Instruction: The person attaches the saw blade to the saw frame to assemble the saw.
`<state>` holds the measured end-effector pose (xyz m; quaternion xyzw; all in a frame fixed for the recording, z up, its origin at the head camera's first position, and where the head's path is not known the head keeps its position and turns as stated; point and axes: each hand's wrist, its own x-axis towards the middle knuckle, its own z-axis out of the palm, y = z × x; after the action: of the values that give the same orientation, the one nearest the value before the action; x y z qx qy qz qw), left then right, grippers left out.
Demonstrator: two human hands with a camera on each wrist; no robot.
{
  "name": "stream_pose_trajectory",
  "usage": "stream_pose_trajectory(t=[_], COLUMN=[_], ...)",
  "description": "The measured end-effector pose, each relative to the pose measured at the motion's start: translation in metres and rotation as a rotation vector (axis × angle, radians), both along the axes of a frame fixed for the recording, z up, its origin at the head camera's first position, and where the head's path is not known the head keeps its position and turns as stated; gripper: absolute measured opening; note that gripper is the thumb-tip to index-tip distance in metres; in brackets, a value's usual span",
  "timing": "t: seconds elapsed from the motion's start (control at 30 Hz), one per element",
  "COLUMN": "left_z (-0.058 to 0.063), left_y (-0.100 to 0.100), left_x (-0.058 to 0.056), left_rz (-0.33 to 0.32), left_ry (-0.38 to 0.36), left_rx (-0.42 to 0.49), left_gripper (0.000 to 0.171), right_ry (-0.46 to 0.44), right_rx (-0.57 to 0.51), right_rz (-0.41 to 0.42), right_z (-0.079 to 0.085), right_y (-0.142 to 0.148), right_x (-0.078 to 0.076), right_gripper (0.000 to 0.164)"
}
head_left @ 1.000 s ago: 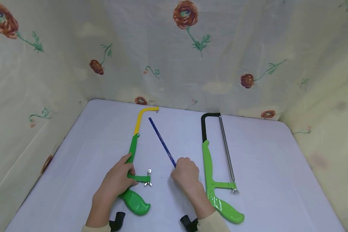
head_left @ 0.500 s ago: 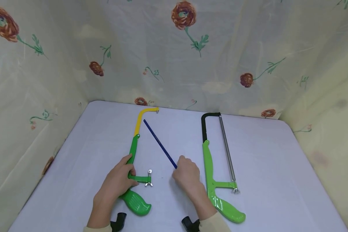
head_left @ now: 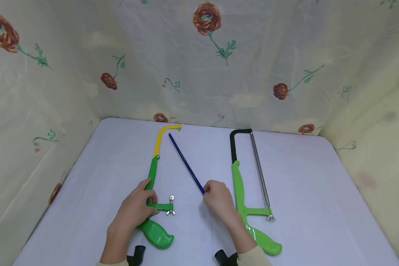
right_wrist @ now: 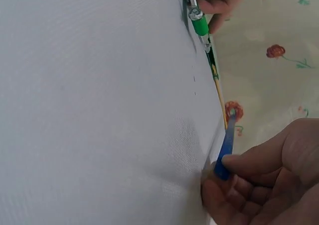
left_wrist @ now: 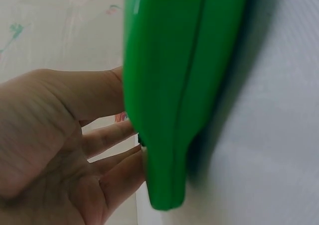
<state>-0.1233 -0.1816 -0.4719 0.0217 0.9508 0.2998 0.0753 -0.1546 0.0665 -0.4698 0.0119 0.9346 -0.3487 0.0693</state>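
Note:
A green and yellow hacksaw frame (head_left: pixel 157 234) lies on the white table, with no blade between its ends. My left hand (head_left: pixel 134 207) holds it around the green middle part, by the short arm with the wing nut (head_left: pixel 170 212). In the left wrist view the green handle (left_wrist: pixel 174 85) fills the middle, thumb and fingers beside it. My right hand (head_left: pixel 219 201) pinches the near end of a blue hacksaw blade (head_left: pixel 186 162) between thumb and curled fingers. The blade slants away toward the yellow tip of the frame. In the right wrist view the blue end (right_wrist: pixel 225 155) sticks out past the thumb.
To the right lies a second hacksaw (head_left: pixel 238 188), light green and black, with a grey blade (head_left: pixel 260 170) fitted. Black wrist mounts (head_left: pixel 137 255) show at the bottom edge. Flower-patterned cloth (head_left: pixel 199 74) hangs behind and beside the white table (head_left: pixel 302 192).
The blade's far end has swung left, then back right. My right hand has shifted slightly right with the blade. The left hand stays in place on the frame.

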Motion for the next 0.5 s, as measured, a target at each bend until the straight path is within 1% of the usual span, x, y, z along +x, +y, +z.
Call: stream_pose_trajectory(t=[0.13, 0.23, 0.33, 0.5], left_z=[-0.0003, -0.0004, -0.0012, -0.0008], left_y=[0.0000, 0.0004, 0.0004, -0.0002], left_x=[0.0002, 0.0004, 0.0002, 0.0001], left_rz=[0.004, 0.006, 0.009, 0.013], left_ry=[-0.011, -0.011, -0.004, -0.003], left_rx=[0.005, 0.011, 0.016, 0.016], left_gripper=[0.023, 0.023, 0.023, 0.024], right_ry=[-0.038, -0.072, -0.087, -0.089], right_rx=[-0.183, -0.285, -0.332, -0.371], right_rz=[0.007, -0.003, -0.018, -0.023], right_z=[-0.0028, -0.0053, -0.0078, -0.0102], right_y=[-0.0009, -0.0031, -0.0051, -0.0070], right_x=[-0.0031, -0.0050, -0.0067, -0.0100], right_gripper=[0.009, 0.009, 0.010, 0.011])
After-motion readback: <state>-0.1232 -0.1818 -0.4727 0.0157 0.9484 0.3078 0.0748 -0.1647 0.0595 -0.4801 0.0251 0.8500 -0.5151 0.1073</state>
